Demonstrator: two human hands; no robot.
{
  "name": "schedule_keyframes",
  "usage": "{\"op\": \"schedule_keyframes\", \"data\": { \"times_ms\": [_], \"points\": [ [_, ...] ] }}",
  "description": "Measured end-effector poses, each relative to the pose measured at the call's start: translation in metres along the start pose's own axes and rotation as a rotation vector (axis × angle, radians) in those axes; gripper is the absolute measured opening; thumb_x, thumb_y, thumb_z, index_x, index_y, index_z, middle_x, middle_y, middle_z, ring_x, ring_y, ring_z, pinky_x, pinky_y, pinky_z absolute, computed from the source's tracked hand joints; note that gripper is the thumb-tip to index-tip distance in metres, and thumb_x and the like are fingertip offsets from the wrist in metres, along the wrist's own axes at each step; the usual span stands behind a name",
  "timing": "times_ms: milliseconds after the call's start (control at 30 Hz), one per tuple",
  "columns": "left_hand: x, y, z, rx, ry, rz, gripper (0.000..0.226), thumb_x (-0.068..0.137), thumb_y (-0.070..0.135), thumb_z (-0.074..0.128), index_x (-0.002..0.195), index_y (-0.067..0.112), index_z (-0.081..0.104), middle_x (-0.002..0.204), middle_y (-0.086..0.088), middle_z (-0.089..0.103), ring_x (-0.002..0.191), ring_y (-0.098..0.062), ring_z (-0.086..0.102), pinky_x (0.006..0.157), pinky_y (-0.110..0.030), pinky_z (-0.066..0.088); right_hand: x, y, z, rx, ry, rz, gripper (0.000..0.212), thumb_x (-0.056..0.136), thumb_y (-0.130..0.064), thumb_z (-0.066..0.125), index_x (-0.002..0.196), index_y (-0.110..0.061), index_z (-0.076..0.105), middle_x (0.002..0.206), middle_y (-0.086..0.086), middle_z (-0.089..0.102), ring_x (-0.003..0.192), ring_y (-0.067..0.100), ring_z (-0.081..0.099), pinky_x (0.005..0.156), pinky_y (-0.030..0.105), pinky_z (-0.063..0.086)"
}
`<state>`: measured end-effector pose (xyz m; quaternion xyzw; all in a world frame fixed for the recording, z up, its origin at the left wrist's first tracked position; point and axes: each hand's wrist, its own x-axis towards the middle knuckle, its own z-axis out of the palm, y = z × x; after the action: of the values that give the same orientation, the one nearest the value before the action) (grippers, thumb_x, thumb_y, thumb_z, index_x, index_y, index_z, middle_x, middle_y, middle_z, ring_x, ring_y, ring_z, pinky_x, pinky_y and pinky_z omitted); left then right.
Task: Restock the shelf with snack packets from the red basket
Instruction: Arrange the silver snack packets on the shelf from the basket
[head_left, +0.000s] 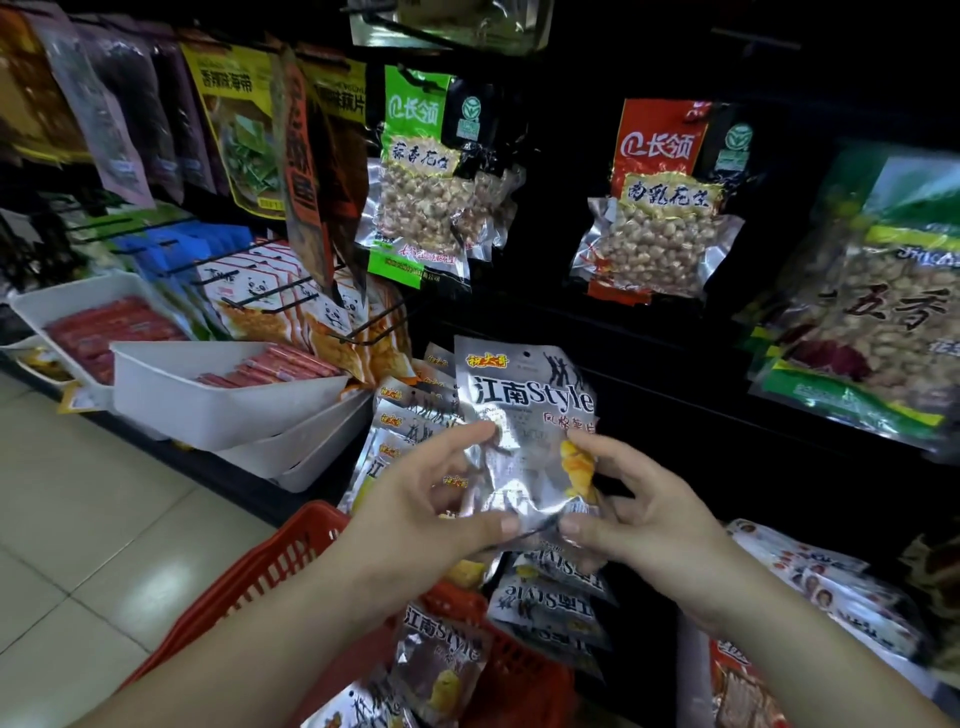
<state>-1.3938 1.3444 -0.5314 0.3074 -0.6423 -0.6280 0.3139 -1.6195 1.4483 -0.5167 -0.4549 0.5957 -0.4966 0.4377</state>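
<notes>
Both hands hold one silver snack packet (524, 415) upright in front of the dark shelf. My left hand (421, 499) pinches its lower left side between thumb and fingers. My right hand (623, 504) pinches its lower right edge. Just behind and left of it, several identical silver packets (410, 410) hang in a row on a peg. Below my arms sits the red basket (270, 577), with more of the same packets (436, 660) lying inside it.
Peanut packets, green (421, 182) and red (660, 208), hang higher on the shelf, with a large nut bag (878, 312) at right. White trays (208, 395) of red sausages jut out at left. Wire pegs (374, 327) stick out near the packet. Tiled floor lies at lower left.
</notes>
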Motion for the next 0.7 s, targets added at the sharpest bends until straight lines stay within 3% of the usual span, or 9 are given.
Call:
{"op": "schedule_keyframes", "data": {
  "times_ms": [67,100,200,267,367,467,567,633,700],
  "points": [
    [-0.002,0.001,0.000,0.056,-0.036,0.010,0.090,0.065,0.040,0.096,0.139,0.061,0.050,0.141,0.011,0.056,0.130,-0.021,0.061,0.099,-0.050,0.057,-0.001,-0.003,-0.001,-0.054,0.025,-0.006,0.073,0.082,-0.007,0.088,0.130,-0.056,0.063,0.121,-0.018,0.072,0.097,0.017,0.076,0.076,0.036,0.062],
    [-0.003,0.001,0.000,0.075,-0.045,0.033,0.091,0.066,0.039,0.095,0.140,0.062,0.048,0.144,0.016,0.054,0.132,-0.016,0.059,0.097,-0.046,0.058,-0.002,-0.004,-0.001,-0.129,0.037,-0.014,0.073,0.081,-0.009,0.089,0.129,-0.058,0.063,0.126,-0.018,0.070,0.105,0.011,0.073,0.085,0.037,0.062],
    [-0.009,0.003,0.007,0.235,0.012,0.107,0.080,0.078,0.030,0.086,0.137,0.068,0.047,0.138,0.034,0.051,0.116,0.004,0.060,0.076,-0.020,0.060,-0.005,-0.009,0.005,-0.463,0.115,-0.099,0.062,0.083,-0.019,0.088,0.127,-0.057,0.064,0.154,-0.023,0.041,0.136,0.001,0.050,0.107,0.039,0.053],
    [-0.015,0.004,0.019,0.362,0.054,0.220,0.070,0.085,0.022,0.077,0.133,0.066,0.052,0.132,0.032,0.055,0.111,0.004,0.060,0.078,-0.015,0.055,-0.010,-0.014,0.015,-0.311,0.104,-0.158,0.048,0.087,-0.029,0.082,0.123,-0.059,0.067,0.155,-0.021,0.042,0.138,0.005,0.051,0.102,0.038,0.057],
    [-0.027,0.005,0.042,0.540,-0.031,0.497,0.045,0.091,0.006,0.065,0.124,0.037,0.066,0.123,0.025,0.061,0.111,-0.005,0.060,0.091,-0.022,0.050,-0.017,-0.018,0.031,0.048,-0.014,-0.100,0.043,0.091,-0.043,0.074,0.131,-0.054,0.065,0.138,0.001,0.066,0.125,0.019,0.066,0.101,0.041,0.058],
    [-0.035,0.004,0.059,0.717,-0.104,0.637,0.035,0.092,0.012,0.062,0.115,0.038,0.059,0.118,0.033,0.052,0.099,-0.003,0.052,0.088,-0.027,0.044,-0.020,-0.010,0.034,0.021,0.121,-0.110,0.041,0.098,-0.027,0.072,0.129,-0.053,0.067,0.126,0.016,0.065,0.114,0.028,0.067,0.103,0.040,0.055],
    [-0.037,0.005,0.065,0.408,-0.200,0.516,0.015,0.096,0.016,0.066,0.103,0.028,0.070,0.119,0.023,0.061,0.109,-0.008,0.062,0.084,-0.024,0.053,-0.025,-0.009,0.029,-0.093,0.302,-0.152,0.056,0.103,-0.004,0.060,0.120,-0.057,0.070,0.131,-0.012,0.068,0.120,0.006,0.062,0.097,0.024,0.051],
    [-0.030,0.008,0.061,0.275,0.006,0.420,0.015,0.093,0.016,0.071,0.099,0.030,0.074,0.128,0.024,0.058,0.119,0.000,0.059,0.086,-0.014,0.050,-0.029,-0.011,0.021,-0.121,0.330,-0.178,0.061,0.103,0.001,0.056,0.119,-0.056,0.070,0.136,-0.023,0.064,0.127,-0.005,0.056,0.095,0.017,0.050],
    [-0.019,0.011,0.050,0.249,0.172,0.296,0.022,0.090,0.019,0.078,0.100,0.038,0.073,0.138,0.022,0.052,0.127,0.006,0.051,0.094,-0.013,0.046,-0.036,-0.012,0.014,-0.150,0.297,-0.208,0.063,0.103,0.003,0.055,0.124,-0.055,0.067,0.140,-0.028,0.060,0.131,-0.010,0.050,0.095,0.017,0.048]
  ]
}}
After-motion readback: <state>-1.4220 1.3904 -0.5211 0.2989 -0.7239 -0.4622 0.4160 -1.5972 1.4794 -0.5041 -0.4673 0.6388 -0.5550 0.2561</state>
